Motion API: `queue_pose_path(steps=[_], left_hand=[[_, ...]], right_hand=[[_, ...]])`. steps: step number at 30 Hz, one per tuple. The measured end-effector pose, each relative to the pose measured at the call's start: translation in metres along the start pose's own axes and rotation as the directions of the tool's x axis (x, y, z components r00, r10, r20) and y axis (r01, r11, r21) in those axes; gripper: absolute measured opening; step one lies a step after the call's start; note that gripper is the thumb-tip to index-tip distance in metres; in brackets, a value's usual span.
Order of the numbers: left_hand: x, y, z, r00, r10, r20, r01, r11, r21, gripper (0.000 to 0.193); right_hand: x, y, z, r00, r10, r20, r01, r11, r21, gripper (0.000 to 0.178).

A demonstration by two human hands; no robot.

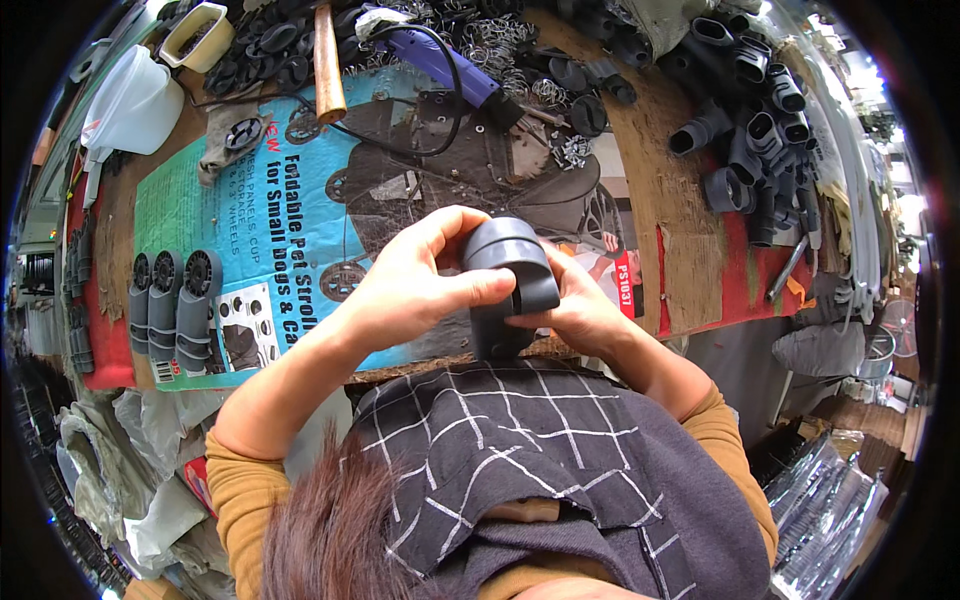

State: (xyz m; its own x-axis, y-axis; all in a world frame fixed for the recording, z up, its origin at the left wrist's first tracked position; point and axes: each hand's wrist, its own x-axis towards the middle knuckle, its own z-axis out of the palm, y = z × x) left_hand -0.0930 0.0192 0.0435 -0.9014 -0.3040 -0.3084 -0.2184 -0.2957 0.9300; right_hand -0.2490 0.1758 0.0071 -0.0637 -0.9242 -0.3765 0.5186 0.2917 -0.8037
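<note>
A dark grey plastic caster wheel assembly [507, 252], with a round wheel end and a housing pointing down toward me, is held up over the near edge of the bench. My left hand [440, 270] grips it from the left, thumb pressed on its front. On the other side my right hand [575, 300] is wrapped round its lower right part, some fingers hidden behind it. Three similar grey wheel assemblies [162, 310] stand in a row at the left of the bench.
A printed cardboard sheet [180, 215] covers the bench. Farther off lie a wooden-handled hammer [327, 70], a purple power tool [440, 65] with a black cord, and piled metal springs [500, 50]. Grey plastic tubes [755, 130] heap at the right; a white bucket [140, 100] stands left.
</note>
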Motion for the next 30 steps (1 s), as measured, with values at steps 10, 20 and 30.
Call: queue_pose_path(steps=[10,20,30], left_hand=[[-0.018,-0.008,0.015,0.821,0.569,-0.036,-0.348,0.55,0.759,0.061],[-0.011,-0.08,0.006,0.865,0.311,-0.394,-0.123,0.892,0.434,0.088],[0.028,-0.099,-0.01,0.685,0.623,-0.378,-0.304,0.716,0.628,0.062]], right_hand=[[-0.016,-0.022,0.033,0.972,-0.234,0.016,0.183,0.715,-0.674,0.038],[0.055,0.041,0.029,0.54,-0.675,0.503,-0.146,-0.663,-0.734,0.027],[0.05,0.021,0.022,0.809,-0.579,-0.099,0.143,0.357,-0.923,0.03]])
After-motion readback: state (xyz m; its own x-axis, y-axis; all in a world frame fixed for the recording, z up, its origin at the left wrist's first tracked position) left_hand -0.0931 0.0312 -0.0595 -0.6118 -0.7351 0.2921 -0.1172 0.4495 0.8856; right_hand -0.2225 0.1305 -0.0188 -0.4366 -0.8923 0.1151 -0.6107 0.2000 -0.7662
